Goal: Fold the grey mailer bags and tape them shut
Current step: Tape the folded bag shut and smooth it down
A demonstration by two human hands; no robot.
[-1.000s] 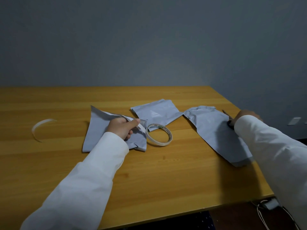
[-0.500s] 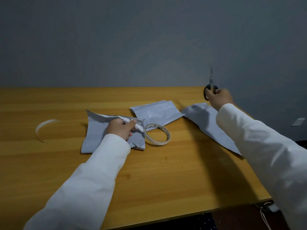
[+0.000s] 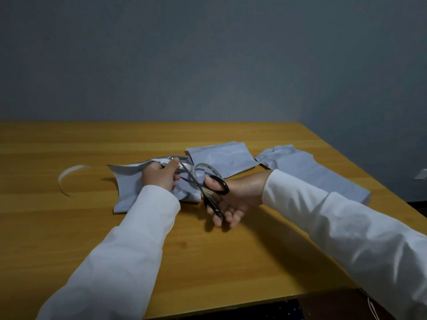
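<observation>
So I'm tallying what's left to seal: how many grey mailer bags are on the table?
3. One bag lies under the left hand, one lies flat behind the tape roll, and one lies near the table's right edge, partly behind the right sleeve. None seems hidden.

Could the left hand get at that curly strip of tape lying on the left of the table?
Probably yes: the tape strip lies alone on bare table, nothing between. But the left hand is pinching tape on the folded bag, so it must let go first.
</observation>
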